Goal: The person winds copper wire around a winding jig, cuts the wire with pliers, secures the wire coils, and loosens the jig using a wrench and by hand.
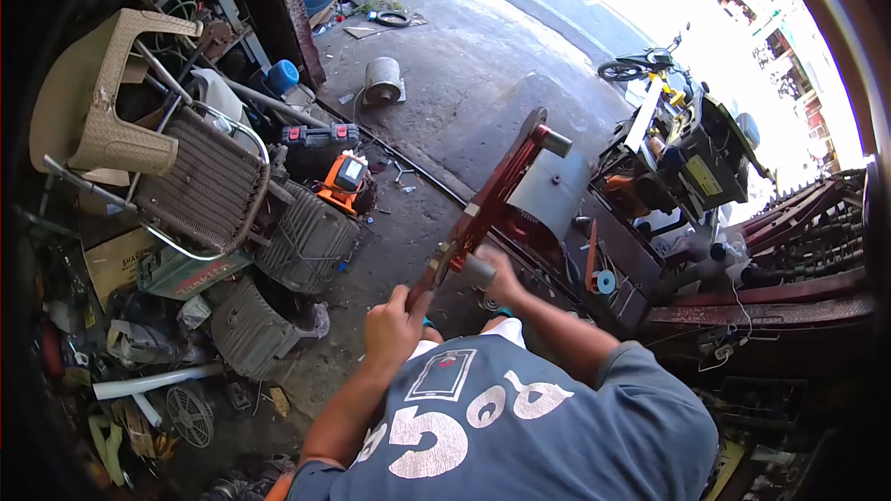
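A long dark red metal arm (497,181) of what looks like a belt grinder slants up and away in front of me. My left hand (394,325) is wrapped round its near end, thumb on top. My right hand (501,278) is beside a short grey roller (478,270) on the arm's right side; its fingers are blurred and partly hidden, so their hold is unclear. Farther along the arm are a grey sheet-metal cover (549,195) and another small roller (555,141) near the far tip.
On the left stand a woven metal-framed chair (204,176) and a tan plastic chair (139,144) amid piled scrap. An orange tool (344,181) and a motor-like cylinder (382,81) sit on the floor. A motorcycle (640,65) and cart are at right, near metal racks (789,250).
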